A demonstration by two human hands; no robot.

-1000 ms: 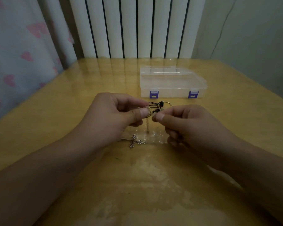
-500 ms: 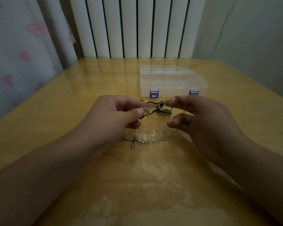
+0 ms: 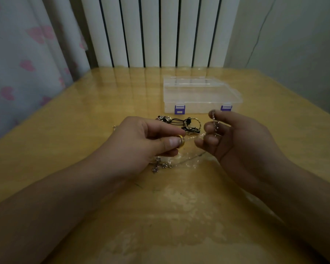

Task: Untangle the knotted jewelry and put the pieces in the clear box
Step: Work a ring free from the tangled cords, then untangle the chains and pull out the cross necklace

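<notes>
My left hand [image 3: 139,141] pinches a gold ring [image 3: 181,141] between thumb and forefinger. My right hand [image 3: 236,143] pinches a thin silver chain [image 3: 214,123] that hangs from its fingertips and runs through the ring. A silver cross pendant [image 3: 157,166] lies on the table below my left hand. A knot of black cord and metal rings [image 3: 179,123] lies just beyond both hands. The clear box [image 3: 200,96] with purple latches stands closed behind it.
The yellow wooden table [image 3: 84,115] has a glossy cover. A white radiator [image 3: 160,31] stands behind its far edge, a curtain with pink hearts [image 3: 27,60] hangs at the left, and a pale wall [image 3: 297,44] is close on the right.
My hands have drawn apart. The right hand pulled the chain up and to the right, and the black cord knot now lies on the table. The left hand keeps the gold ring.
</notes>
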